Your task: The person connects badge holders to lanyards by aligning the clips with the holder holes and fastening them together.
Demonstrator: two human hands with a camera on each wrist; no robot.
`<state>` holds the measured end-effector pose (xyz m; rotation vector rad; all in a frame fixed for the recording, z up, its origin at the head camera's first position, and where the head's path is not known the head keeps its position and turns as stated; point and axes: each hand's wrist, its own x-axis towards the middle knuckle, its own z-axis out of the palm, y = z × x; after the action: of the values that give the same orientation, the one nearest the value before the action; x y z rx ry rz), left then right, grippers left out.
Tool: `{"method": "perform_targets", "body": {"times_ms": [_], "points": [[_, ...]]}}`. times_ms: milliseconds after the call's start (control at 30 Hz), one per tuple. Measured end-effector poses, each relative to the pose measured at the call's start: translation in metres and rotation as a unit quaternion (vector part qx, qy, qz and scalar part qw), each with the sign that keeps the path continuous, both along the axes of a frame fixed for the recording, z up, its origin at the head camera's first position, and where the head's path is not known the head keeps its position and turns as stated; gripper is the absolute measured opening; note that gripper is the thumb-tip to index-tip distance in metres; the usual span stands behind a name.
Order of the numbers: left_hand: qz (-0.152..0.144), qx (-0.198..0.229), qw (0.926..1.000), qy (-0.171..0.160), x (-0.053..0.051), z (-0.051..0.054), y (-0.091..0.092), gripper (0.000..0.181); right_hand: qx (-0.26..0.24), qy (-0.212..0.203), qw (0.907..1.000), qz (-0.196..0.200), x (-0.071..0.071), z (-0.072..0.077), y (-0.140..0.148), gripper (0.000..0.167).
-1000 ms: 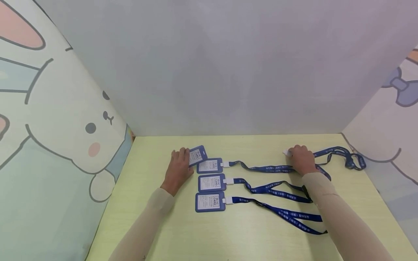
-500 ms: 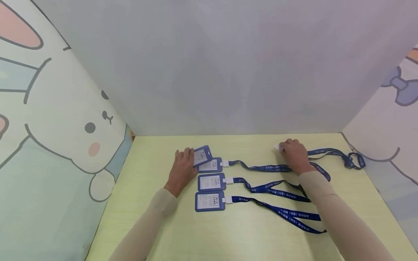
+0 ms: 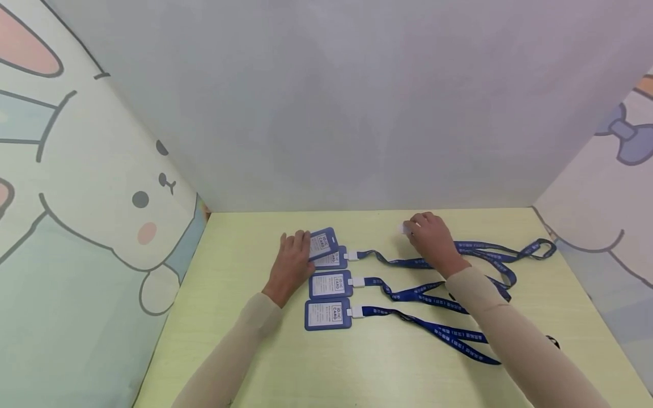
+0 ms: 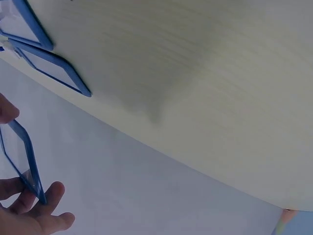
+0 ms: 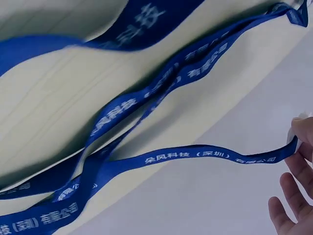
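Observation:
My left hand [image 3: 289, 267] pinches a blue-framed ID card holder [image 3: 323, 242] by its left end. This holder is raised and tilted, partly covering the topmost holder lying on the table. In the left wrist view, thumb and fingers grip opposite edges of the holder [image 4: 30, 156]. My right hand [image 3: 432, 241] pinches the white clip [image 3: 402, 228] at the end of a blue lanyard. The lanyard [image 5: 195, 152] runs from those fingers back to the table in the right wrist view. Held clip and held card holder are apart.
On the pale table [image 3: 306, 368], three card holders lie in a column: top [image 3: 334, 260], middle [image 3: 329, 284], bottom [image 3: 328, 314]. Each is clipped to a blue lanyard stretching right, partly beneath the right arm. A grey wall [image 3: 326, 141] stands behind.
My right hand has moved left with the clip, dragging its lanyard along. My left hand has shifted slightly right with the card holder. The gap between clip and holder has narrowed.

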<state>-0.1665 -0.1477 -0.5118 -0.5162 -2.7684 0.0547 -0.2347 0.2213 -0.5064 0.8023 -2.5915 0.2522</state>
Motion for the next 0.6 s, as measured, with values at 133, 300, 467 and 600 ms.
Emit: {"method": "perform_targets", "body": {"times_ms": [133, 300, 467, 600], "points": [[-0.003, 0.012, 0.9999, -0.01, 0.0, 0.0, 0.005, 0.072, 0.009, 0.013, 0.9995, 0.027, 0.003, 0.0, -0.016, 0.033], [-0.006, 0.006, 0.9998, -0.019, 0.002, -0.001, 0.009, 0.075, 0.027, 0.02, 0.9976, 0.06, 0.008, 0.002, -0.037, 0.037], [-0.005, -0.009, 0.9997, -0.022, 0.004, -0.001, 0.015, 0.075, 0.041, 0.025, 0.9959, 0.076, 0.012, 0.004, -0.052, 0.036], [-0.009, -0.008, 0.9997, -0.021, 0.005, -0.002, 0.018, 0.073, 0.059, 0.022, 0.9946, 0.082, 0.016, 0.005, -0.06, 0.038]]}}
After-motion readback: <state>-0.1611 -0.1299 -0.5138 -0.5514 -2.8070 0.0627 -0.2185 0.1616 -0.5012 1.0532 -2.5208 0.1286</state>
